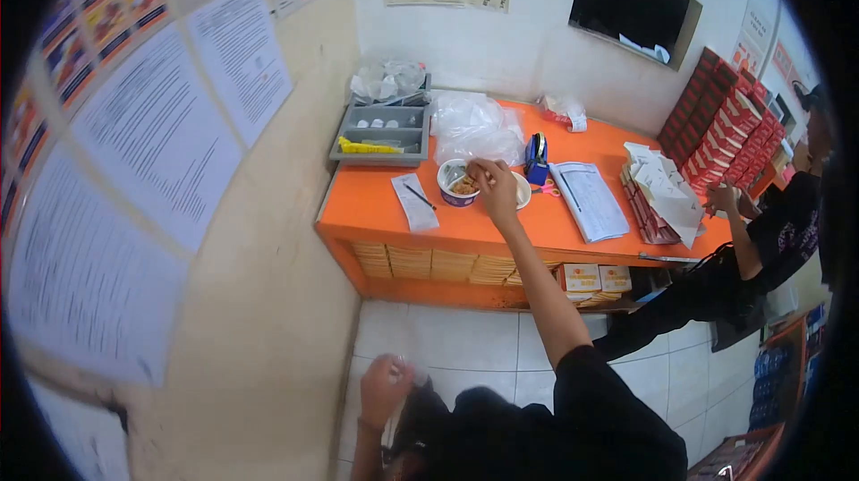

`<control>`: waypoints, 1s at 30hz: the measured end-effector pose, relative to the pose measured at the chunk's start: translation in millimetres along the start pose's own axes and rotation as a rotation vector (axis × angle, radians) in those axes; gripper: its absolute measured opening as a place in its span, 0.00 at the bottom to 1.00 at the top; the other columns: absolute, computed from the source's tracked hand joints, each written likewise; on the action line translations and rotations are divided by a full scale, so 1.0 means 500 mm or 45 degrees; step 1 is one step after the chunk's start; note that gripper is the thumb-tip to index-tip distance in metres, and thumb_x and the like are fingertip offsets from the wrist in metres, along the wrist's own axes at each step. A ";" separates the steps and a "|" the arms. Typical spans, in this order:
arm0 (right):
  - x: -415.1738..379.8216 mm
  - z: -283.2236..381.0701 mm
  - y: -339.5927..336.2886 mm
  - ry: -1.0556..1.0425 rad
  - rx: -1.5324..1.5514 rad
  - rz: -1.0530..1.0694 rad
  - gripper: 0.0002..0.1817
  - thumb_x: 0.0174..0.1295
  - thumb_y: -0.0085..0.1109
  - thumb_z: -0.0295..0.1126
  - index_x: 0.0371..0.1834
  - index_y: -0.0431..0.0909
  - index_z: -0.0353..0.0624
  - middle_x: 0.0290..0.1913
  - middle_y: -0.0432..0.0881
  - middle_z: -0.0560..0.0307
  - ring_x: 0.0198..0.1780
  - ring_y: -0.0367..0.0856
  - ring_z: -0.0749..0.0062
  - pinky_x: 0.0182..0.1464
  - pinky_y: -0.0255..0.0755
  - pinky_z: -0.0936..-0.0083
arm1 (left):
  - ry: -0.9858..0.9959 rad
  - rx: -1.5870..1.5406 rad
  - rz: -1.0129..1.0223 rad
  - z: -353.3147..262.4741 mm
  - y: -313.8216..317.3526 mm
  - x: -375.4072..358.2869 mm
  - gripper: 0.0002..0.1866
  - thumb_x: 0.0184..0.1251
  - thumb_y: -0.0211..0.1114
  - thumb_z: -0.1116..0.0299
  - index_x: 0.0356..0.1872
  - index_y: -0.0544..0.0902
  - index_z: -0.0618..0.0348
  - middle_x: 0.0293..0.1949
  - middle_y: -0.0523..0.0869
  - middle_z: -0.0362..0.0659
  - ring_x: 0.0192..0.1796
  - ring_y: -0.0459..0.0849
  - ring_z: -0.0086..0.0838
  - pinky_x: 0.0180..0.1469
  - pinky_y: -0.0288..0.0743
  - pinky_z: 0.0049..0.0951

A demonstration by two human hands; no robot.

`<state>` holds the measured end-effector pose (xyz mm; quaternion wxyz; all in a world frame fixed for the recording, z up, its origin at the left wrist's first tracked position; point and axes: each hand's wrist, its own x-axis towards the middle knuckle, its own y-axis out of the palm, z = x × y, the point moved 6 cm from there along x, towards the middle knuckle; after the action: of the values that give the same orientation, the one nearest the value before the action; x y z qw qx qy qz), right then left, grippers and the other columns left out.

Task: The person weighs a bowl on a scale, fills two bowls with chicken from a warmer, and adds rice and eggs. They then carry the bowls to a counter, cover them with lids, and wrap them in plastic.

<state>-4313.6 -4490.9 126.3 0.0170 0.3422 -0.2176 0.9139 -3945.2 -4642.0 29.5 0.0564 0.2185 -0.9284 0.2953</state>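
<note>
My right hand (494, 184) reaches over the orange counter, fingers pinched together at the rim of a paper bowl (459, 199). Brown food and something greenish show inside; what the fingertips grip is hidden. A round white lid (522, 191) lies partly behind my right wrist. Low at my side, away from the counter, my left hand (385, 388) is curled and slightly blurred. Its fingers seem closed on a clear, thin, plastic-looking item (412, 370). Left of the bowl, a pen (420, 196) rests on a paper slip (412, 212).
On the orange counter (358, 204) stand a grey tray (380, 159), plastic bags (474, 123), a blue tape dispenser (537, 159), pink scissors (548, 188), a paper stack (589, 201) and red boxes (729, 123). A co-worker (761, 239) stands at right. A papered wall borders the left.
</note>
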 end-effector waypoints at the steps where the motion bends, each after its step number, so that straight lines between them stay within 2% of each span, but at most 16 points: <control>1: 0.038 -0.016 0.035 -0.073 0.012 0.001 0.08 0.60 0.57 0.26 0.41 0.82 0.41 0.35 0.79 0.49 0.33 0.78 0.57 0.37 0.72 0.66 | 0.041 0.028 0.005 -0.014 -0.002 0.051 0.12 0.58 0.69 0.70 0.24 0.74 0.62 0.24 0.78 0.45 0.26 0.81 0.32 0.30 0.75 0.29; 3: 0.071 -0.083 0.077 -0.124 0.022 0.011 0.08 0.60 0.56 0.26 0.40 0.82 0.41 0.34 0.78 0.48 0.33 0.78 0.55 0.37 0.72 0.64 | 0.072 0.047 0.006 -0.038 0.004 0.138 0.12 0.58 0.69 0.71 0.23 0.73 0.63 0.22 0.77 0.45 0.24 0.80 0.30 0.30 0.74 0.28; 5: 0.090 -0.145 0.142 -0.184 -0.058 0.426 0.09 0.59 0.57 0.27 0.41 0.81 0.41 0.34 0.78 0.48 0.35 0.79 0.52 0.38 0.72 0.64 | 0.006 0.007 0.050 -0.016 0.029 0.191 0.12 0.60 0.67 0.69 0.24 0.73 0.61 0.23 0.77 0.45 0.26 0.80 0.31 0.31 0.74 0.29; 6: 0.090 -0.181 0.149 -0.165 -0.055 0.426 0.09 0.59 0.57 0.27 0.41 0.81 0.41 0.34 0.78 0.48 0.35 0.79 0.52 0.38 0.72 0.64 | -0.049 -0.045 0.079 0.000 0.045 0.221 0.11 0.61 0.66 0.68 0.26 0.73 0.60 0.24 0.78 0.46 0.27 0.80 0.33 0.32 0.73 0.30; 8: 0.045 -0.208 0.106 0.140 -0.083 0.411 0.14 0.60 0.58 0.28 0.49 0.79 0.40 0.39 0.80 0.48 0.39 0.81 0.58 0.42 0.74 0.68 | -0.144 -0.236 0.091 0.023 0.095 0.265 0.10 0.64 0.63 0.67 0.27 0.74 0.60 0.25 0.78 0.44 0.29 0.79 0.29 0.35 0.73 0.29; 10: 0.007 -0.154 0.037 0.193 0.269 0.684 0.20 0.62 0.59 0.32 0.57 0.74 0.39 0.45 0.80 0.48 0.43 0.81 0.64 0.46 0.75 0.70 | -0.253 -0.423 0.096 0.021 0.148 0.304 0.10 0.66 0.61 0.67 0.28 0.74 0.60 0.26 0.78 0.43 0.31 0.79 0.26 0.37 0.72 0.27; 12: -0.060 -0.198 -0.003 0.361 0.492 0.829 0.23 0.67 0.55 0.36 0.63 0.70 0.39 0.45 0.81 0.51 0.44 0.80 0.70 0.47 0.75 0.72 | -0.438 -0.648 0.276 -0.008 0.232 0.356 0.09 0.71 0.56 0.66 0.33 0.74 0.61 0.29 0.78 0.40 0.37 0.76 0.22 0.42 0.71 0.26; 13: -0.073 -0.225 -0.028 0.402 0.492 0.845 0.23 0.67 0.55 0.36 0.63 0.70 0.39 0.45 0.81 0.51 0.44 0.80 0.70 0.47 0.75 0.72 | -0.371 -0.792 0.335 -0.026 0.283 0.391 0.09 0.73 0.54 0.65 0.38 0.74 0.62 0.34 0.79 0.41 0.39 0.76 0.22 0.45 0.71 0.25; 16: -0.078 -0.302 -0.112 0.669 0.718 0.902 0.22 0.70 0.52 0.40 0.61 0.71 0.39 0.40 0.82 0.56 0.42 0.80 0.72 0.45 0.75 0.77 | -0.425 -0.775 0.401 -0.044 0.436 0.487 0.10 0.73 0.55 0.64 0.42 0.74 0.62 0.38 0.81 0.42 0.41 0.77 0.23 0.46 0.71 0.24; 18: -0.065 -0.385 -0.174 1.417 0.988 0.548 0.19 0.69 0.54 0.37 0.58 0.73 0.39 0.36 0.81 0.60 0.40 0.79 0.79 0.43 0.74 0.82 | -0.467 -0.734 0.393 -0.048 0.517 0.555 0.11 0.73 0.56 0.64 0.43 0.75 0.62 0.39 0.81 0.43 0.42 0.77 0.23 0.46 0.71 0.25; 19: -0.041 -0.413 -0.187 1.271 0.937 0.490 0.17 0.67 0.58 0.34 0.56 0.74 0.39 0.35 0.80 0.61 0.35 0.78 0.81 0.40 0.73 0.83 | -0.446 -0.636 0.291 -0.043 0.546 0.586 0.11 0.73 0.56 0.64 0.43 0.75 0.63 0.39 0.81 0.43 0.42 0.78 0.25 0.46 0.72 0.26; 20: -0.029 -0.436 -0.187 1.289 0.943 0.493 0.17 0.67 0.58 0.34 0.56 0.74 0.39 0.35 0.80 0.61 0.35 0.78 0.81 0.40 0.73 0.83 | -0.424 -0.536 0.192 -0.048 0.563 0.615 0.11 0.72 0.57 0.65 0.44 0.76 0.64 0.39 0.81 0.44 0.42 0.80 0.27 0.46 0.73 0.27; 23: 0.024 -0.482 -0.179 0.841 0.476 0.558 0.17 0.63 0.62 0.32 0.54 0.76 0.38 0.31 0.79 0.60 0.31 0.77 0.79 0.35 0.72 0.80 | -0.296 -0.276 0.075 -0.079 0.597 0.665 0.13 0.72 0.58 0.65 0.48 0.77 0.65 0.41 0.82 0.47 0.41 0.82 0.30 0.44 0.75 0.28; 26: 0.067 -0.515 -0.143 0.675 0.199 0.575 0.18 0.60 0.63 0.29 0.53 0.77 0.38 0.31 0.79 0.57 0.31 0.78 0.77 0.35 0.72 0.79 | -0.370 -0.257 0.065 -0.057 0.627 0.684 0.15 0.72 0.57 0.66 0.51 0.77 0.66 0.43 0.82 0.50 0.41 0.83 0.32 0.42 0.77 0.29; 27: 0.071 -0.520 -0.132 0.630 0.224 0.554 0.17 0.59 0.61 0.27 0.52 0.77 0.38 0.30 0.78 0.54 0.30 0.78 0.71 0.34 0.73 0.75 | -0.375 -0.248 0.076 -0.053 0.635 0.690 0.15 0.72 0.57 0.66 0.51 0.77 0.66 0.43 0.82 0.50 0.41 0.83 0.32 0.42 0.77 0.29; 30: 0.074 -0.514 -0.119 0.528 0.150 0.617 0.15 0.60 0.60 0.27 0.50 0.78 0.38 0.31 0.76 0.54 0.29 0.77 0.66 0.32 0.73 0.72 | -0.326 -0.232 -0.012 -0.058 0.631 0.700 0.15 0.69 0.62 0.65 0.48 0.81 0.67 0.39 0.84 0.50 0.39 0.85 0.30 0.39 0.79 0.27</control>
<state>-4490.3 -4336.3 0.2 -0.1769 0.0874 -0.2314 0.9526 -4398.9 -4525.3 -29.9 -0.0414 0.2526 -0.9499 0.1792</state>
